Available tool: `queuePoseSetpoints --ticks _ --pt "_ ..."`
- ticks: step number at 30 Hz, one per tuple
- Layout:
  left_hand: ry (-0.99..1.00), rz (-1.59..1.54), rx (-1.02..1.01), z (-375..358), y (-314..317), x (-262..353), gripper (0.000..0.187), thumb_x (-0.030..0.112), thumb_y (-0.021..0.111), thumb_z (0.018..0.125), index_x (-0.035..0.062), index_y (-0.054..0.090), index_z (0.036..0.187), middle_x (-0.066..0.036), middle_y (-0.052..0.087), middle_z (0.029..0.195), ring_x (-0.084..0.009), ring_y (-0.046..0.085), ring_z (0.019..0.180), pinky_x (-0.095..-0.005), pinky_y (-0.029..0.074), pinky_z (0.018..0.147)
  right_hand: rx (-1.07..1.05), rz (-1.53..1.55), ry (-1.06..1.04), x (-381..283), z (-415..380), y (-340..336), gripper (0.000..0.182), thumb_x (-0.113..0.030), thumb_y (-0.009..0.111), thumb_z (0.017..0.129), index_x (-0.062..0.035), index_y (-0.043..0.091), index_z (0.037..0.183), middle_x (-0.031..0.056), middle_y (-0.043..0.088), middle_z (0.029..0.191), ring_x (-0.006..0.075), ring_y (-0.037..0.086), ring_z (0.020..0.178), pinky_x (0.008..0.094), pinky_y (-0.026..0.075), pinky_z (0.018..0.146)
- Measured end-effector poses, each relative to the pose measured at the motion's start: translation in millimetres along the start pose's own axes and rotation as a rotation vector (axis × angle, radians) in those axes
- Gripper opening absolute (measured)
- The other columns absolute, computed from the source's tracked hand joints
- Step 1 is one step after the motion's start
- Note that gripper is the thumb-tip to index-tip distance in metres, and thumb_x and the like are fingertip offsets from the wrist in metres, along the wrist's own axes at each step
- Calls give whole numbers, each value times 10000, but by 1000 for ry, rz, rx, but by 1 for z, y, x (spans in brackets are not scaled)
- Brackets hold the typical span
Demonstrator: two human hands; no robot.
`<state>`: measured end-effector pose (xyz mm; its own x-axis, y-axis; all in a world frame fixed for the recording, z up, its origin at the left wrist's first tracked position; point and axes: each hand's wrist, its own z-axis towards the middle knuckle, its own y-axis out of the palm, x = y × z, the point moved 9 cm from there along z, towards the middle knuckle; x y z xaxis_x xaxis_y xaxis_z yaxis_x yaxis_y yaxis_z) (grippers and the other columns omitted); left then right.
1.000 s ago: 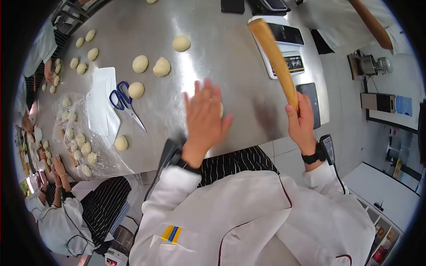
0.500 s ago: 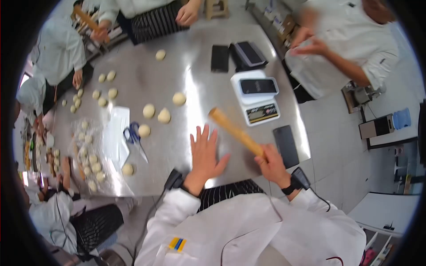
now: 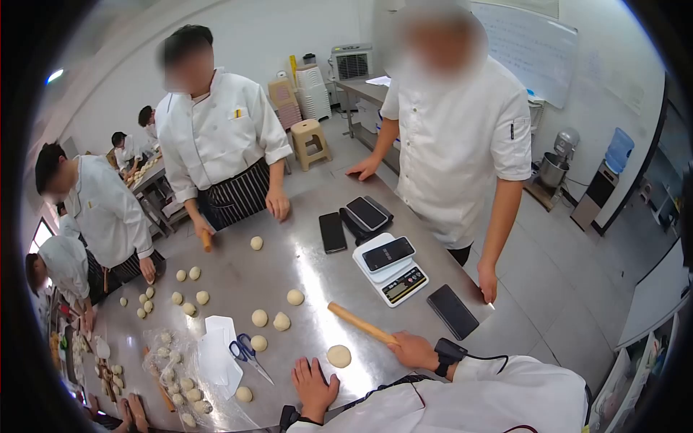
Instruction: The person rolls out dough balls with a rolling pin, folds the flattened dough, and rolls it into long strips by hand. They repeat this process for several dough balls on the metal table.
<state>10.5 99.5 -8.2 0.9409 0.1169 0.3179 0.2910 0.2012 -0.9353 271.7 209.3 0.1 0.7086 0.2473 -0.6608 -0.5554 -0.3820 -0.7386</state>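
My left hand (image 3: 315, 386) lies with its fingers spread on the steel table, nothing in it. Just to its right sits a slightly flattened round of dough (image 3: 338, 356), apart from the fingers. My right hand (image 3: 413, 352) is closed around the near end of a wooden rolling pin (image 3: 361, 322). The pin slants away to the left, its far end beyond the dough round. Several dough balls stand past my left hand, one dough ball (image 3: 295, 296) among them. Blue-handled scissors (image 3: 249, 353) lie to the left.
A kitchen scale (image 3: 398, 283) carries a phone (image 3: 388, 253); another phone (image 3: 452, 311) lies near the table's right edge. White sheets (image 3: 220, 357) and plastic-covered dough balls (image 3: 193, 395) are at left. Co-workers stand around the table, one holding a rolling pin (image 3: 206, 240).
My view has tilted up toward the people across the table. The flattened dough round now shows beside my left hand. The co-worker at right has lowered both hands to the table edge.
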Motion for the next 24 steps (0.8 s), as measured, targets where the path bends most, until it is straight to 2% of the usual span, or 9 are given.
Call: queuePoseSetpoints --ticks 1,3,5,9,15,16,20,23,24 --pt "2 -23 -3 0 0 0 715 398 662 771 -14 507 1334 -307 409 1438 -449 313 1394 -567 173 1168 -10 2 -16 -4 4 3 355 -355 517 986 -27 587 1100 211 620 1054 393 617 954 492 498 813" --pt "-20 -8 5 1 -1 -1 706 401 666 770 -10 518 1325 -302 418 1428 -449 332 1380 -565 192 1161 32 -111 110 0 9 0 341 -337 530 978 -14 580 1074 221 626 1038 406 625 948 502 514 792" --pt "6 -31 50 -1 -3 0 685 411 662 766 12 542 1309 -291 432 1423 -444 357 1366 -572 213 1149 83 -225 75 -5 16 -7 339 -364 588 924 -44 585 1033 218 651 1023 436 645 905 537 523 770" --pt "12 -14 60 0 -6 0 671 423 661 787 36 542 1321 -267 438 1430 -430 355 1372 -555 224 1150 52 -291 208 7 27 -9 373 -349 631 875 -17 556 1027 236 654 979 458 646 845 544 525 747" --pt "-53 -160 114 3 -8 -15 575 280 698 770 48 567 1280 -235 485 1370 -421 421 1303 -524 308 1104 24 -346 119 6 28 -4 377 -342 642 866 -18 522 1018 223 645 979 447 649 837 536 521 730" --pt "-88 -258 111 14 -9 -24 547 254 706 766 51 582 1258 -221 511 1330 -414 450 1270 -532 336 1076 20 -345 126 6 30 -6 384 -348 646 863 -29 517 1034 205 638 1000 432 656 839 527 525 731" --pt "-130 -194 393 87 -44 -59 417 148 682 777 48 616 1177 -227 537 1231 -439 484 1175 -505 415 991 69 -376 86 8 28 -6 382 -348 653 859 -33 516 1026 195 636 999 427 656 839 522 524 726" --pt "-179 -93 378 149 -49 -63 380 146 667 794 57 630 1161 -231 560 1172 -447 511 1125 -499 445 953 58 -368 97 6 29 -5 383 -351 653 863 -36 521 1038 194 640 1005 424 655 843 522 520 724" --pt "-201 -33 221 168 -25 -73 397 160 678 787 56 618 1166 -226 575 1147 -445 530 1095 -506 454 936 55 -336 126 4 27 -7 386 -351 653 865 -37 527 1051 194 642 1006 424 654 847 521 518 727"
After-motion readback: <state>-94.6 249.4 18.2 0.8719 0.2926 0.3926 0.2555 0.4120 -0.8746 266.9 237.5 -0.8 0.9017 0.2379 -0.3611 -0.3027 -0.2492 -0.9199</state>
